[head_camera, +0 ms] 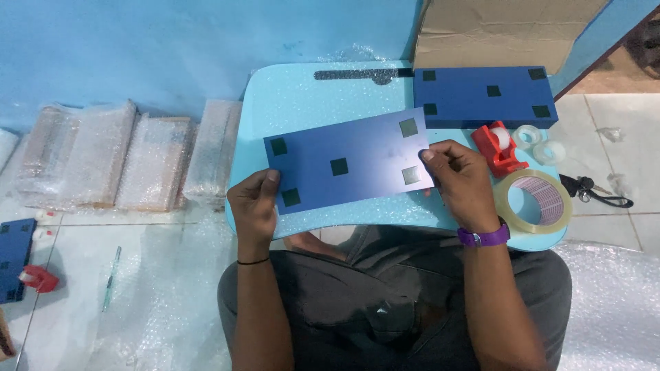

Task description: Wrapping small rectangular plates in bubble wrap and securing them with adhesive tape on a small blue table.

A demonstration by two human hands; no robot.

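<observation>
A flat dark blue panel [357,148] with several small dark square pads lies tilted over a light blue lap table [295,96]. My left hand [253,203] grips its near left corner, thumb on top. My right hand [462,180], with a purple wristband, pinches the panel's right edge beside one of the square pads. A second, thicker dark blue panel [481,96] with the same square pads rests at the table's far right.
A red tape dispenser [500,145], two small clear tape rolls [537,143] and a big roll of packing tape [534,200] sit at the table's right. Bubble-wrapped bundles [124,158] lie left. Cardboard [502,27] stands behind. Keys [595,192] lie on the tiles.
</observation>
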